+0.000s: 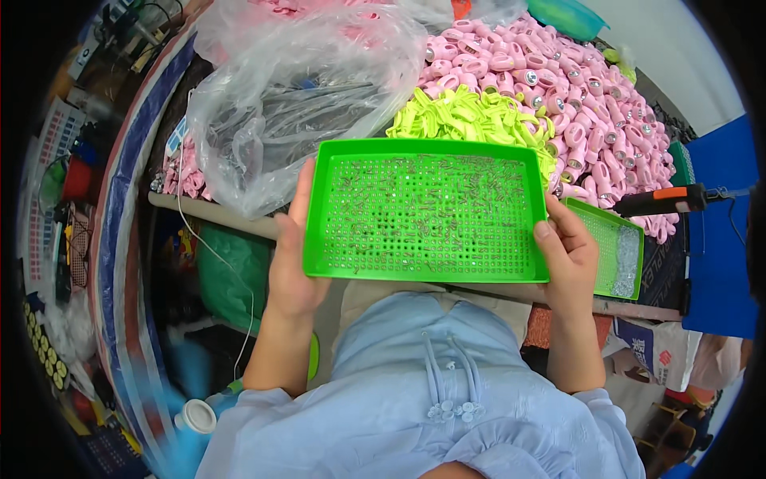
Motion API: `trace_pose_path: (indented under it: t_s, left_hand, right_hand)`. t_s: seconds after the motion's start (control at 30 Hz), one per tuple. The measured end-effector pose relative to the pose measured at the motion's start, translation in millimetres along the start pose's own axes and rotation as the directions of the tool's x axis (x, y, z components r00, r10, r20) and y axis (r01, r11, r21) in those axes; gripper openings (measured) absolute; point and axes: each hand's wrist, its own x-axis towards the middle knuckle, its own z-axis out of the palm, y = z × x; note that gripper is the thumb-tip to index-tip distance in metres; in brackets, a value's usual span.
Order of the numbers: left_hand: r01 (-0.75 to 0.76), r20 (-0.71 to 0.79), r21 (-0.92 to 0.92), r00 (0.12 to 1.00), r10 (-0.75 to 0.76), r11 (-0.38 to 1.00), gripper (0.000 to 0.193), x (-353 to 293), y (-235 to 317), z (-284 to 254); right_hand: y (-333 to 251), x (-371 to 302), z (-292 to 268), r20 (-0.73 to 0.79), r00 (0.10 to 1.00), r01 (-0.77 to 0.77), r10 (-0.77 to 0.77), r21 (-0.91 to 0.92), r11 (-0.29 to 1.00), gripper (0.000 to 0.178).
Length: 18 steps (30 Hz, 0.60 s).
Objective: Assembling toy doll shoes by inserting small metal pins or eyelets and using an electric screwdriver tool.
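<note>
A bright green rectangular tray [423, 147] is held in front of my body, at the table's near edge. Its floor is a grid of small holes, with many tiny dark screw-like pieces [488, 182] scattered over it, thickest toward the upper right. My left hand [289, 259] supports the tray's left side, the thumb outside the wall and the other fingers partly hidden behind it. On the right side my right hand [570, 255] grips the wall, thumb at the rim and fingers curled around the outside.
Behind the tray lie yellow-green plastic parts [471, 116] and a large heap of pink plastic housings [606, 132]. A clear plastic bag [255, 152] covers the back left. An electric screwdriver [662, 199] hangs at right above another green tray [641, 275]. A blurred blue fan [187, 371] stands lower left.
</note>
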Motion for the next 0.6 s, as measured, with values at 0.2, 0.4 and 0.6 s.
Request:
trace_pose_path:
  t_s: [0.2,0.4,0.6]
  left_hand:
    - [-0.097,-0.013,0.131,0.995,0.100,0.987,0.098,-3.6,-7.6,6.9]
    - [-0.123,-0.036,0.138,0.991,0.129,0.983,0.099,-3.5,-11.9,12.5]
    - [-0.127,-0.054,0.154,0.989,0.137,0.980,0.107,-4.6,-11.4,15.6]
  right_hand:
    - [-5.9,1.2,-1.8,-0.028,0.996,0.085,-0.087,-0.072,0.994,0.043]
    - [-8.9,2.8,-2.8,-0.070,0.995,0.072,-0.070,0.022,0.997,0.043]
    - [-12.8,7.4,-4.2,-0.104,0.994,0.047,-0.038,0.083,0.995,0.043]
